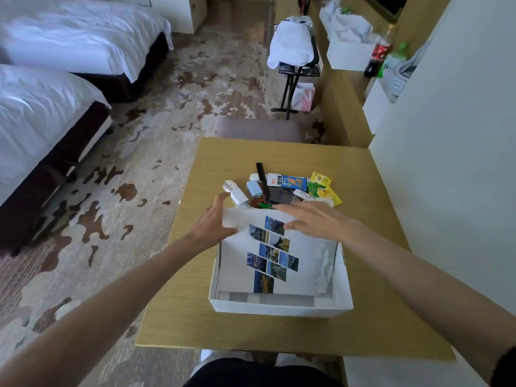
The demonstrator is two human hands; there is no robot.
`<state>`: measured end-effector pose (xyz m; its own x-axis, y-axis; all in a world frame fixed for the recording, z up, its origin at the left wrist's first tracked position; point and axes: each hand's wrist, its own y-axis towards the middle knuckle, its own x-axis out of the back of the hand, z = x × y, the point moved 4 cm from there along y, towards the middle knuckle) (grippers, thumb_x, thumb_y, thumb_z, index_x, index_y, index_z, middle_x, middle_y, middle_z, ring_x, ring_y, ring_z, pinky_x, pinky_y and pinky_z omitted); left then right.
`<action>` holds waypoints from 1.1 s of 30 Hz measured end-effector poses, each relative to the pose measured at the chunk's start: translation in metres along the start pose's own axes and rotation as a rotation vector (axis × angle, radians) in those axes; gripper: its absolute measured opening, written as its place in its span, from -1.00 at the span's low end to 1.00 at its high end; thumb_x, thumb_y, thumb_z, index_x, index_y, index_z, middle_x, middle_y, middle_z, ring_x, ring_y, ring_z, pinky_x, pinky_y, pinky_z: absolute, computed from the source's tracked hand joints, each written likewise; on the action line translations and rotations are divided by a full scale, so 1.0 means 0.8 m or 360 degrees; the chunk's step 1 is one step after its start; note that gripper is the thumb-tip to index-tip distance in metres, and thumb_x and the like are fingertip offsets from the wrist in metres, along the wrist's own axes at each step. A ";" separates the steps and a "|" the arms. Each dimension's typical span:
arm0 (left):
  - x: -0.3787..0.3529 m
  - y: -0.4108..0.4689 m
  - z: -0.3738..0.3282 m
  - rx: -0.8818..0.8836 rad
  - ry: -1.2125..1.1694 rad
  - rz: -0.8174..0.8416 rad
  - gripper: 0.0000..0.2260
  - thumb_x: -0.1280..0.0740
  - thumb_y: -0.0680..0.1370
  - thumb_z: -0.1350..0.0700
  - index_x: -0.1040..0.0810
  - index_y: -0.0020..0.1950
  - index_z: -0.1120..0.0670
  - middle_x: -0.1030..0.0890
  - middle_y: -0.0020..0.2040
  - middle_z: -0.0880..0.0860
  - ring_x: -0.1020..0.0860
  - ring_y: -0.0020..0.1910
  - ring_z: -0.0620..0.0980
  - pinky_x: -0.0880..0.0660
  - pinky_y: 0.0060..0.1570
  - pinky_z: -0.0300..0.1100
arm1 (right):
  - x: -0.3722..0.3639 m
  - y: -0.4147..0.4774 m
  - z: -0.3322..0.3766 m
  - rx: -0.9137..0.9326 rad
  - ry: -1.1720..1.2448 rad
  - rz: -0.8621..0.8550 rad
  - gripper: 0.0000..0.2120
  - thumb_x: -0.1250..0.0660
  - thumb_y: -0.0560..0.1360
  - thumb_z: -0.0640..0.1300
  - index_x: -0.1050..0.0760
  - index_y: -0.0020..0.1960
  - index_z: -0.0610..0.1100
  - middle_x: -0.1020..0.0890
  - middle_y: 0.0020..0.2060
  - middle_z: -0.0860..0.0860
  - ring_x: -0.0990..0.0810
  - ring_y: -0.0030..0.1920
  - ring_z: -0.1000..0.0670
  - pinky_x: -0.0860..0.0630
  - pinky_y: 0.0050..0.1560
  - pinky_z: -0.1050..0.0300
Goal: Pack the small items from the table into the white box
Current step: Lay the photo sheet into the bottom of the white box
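Note:
An open white box (279, 307) sits on the wooden table (223, 303) in front of me. A white lid printed with photo tiles (304, 263) lies tilted in it, its far end raised. My left hand (215, 222) grips the lid's far-left corner. My right hand (315, 219) rests flat on its far edge. Beyond the lid lie the small items: a white device (233, 189), a light blue charger (253, 188), a black stick (262, 177), a blue and white packet (287, 181) and yellow and green sachets (324, 187).
A grey stool (259, 129) stands past the table's far edge. A white wall (446, 163) runs along the right. Two beds (55, 79) are at the left across patterned carpet. Bottles (382, 51) and white bags stand on a counter at the back right.

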<state>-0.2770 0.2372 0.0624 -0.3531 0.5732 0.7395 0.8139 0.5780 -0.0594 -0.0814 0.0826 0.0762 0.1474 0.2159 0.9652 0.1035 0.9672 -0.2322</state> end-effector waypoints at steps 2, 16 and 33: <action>0.006 0.012 -0.003 -0.0124 0.0162 0.0070 -0.54 -0.45 0.43 0.15 -0.36 0.27 0.04 -0.50 -0.07 0.01 -0.50 -0.13 0.00 -0.37 -0.27 -0.29 | -0.005 0.001 0.004 0.0026 -0.0081 0.0081 -0.59 -0.19 0.60 0.12 -0.33 0.35 -0.07 -0.49 0.16 -0.08 -0.54 0.09 -0.16 -0.50 0.03 -0.10; -0.042 0.030 -0.028 -0.0650 0.1448 0.0534 -0.59 -0.30 0.50 0.25 -0.26 0.30 0.09 -0.58 0.06 0.11 -0.59 -0.10 0.09 -0.39 -0.33 -0.16 | -0.030 0.002 0.013 -0.0006 -0.0125 0.0257 -0.63 -0.21 0.52 -0.36 -0.19 0.22 -0.08 -0.58 -0.08 -0.12 -0.46 -0.24 -0.11 -0.26 -0.46 0.07; -0.002 0.062 -0.038 -0.0154 0.0753 0.1240 -0.50 -0.29 0.55 0.12 -0.22 0.45 -0.11 -0.45 0.27 0.04 -0.42 0.13 0.04 -0.34 0.12 -0.03 | -0.002 0.008 -0.012 -0.0195 0.0548 0.0610 -0.41 -0.22 0.61 -0.09 -0.05 0.56 0.03 -0.14 0.55 0.08 -0.12 0.52 0.02 -0.07 0.41 0.17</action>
<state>-0.2218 0.2471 0.0784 0.5206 0.4704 0.7125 0.7851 0.0642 -0.6161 -0.0712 0.0871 0.0720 0.5097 0.4745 0.7176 0.0898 0.8002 -0.5929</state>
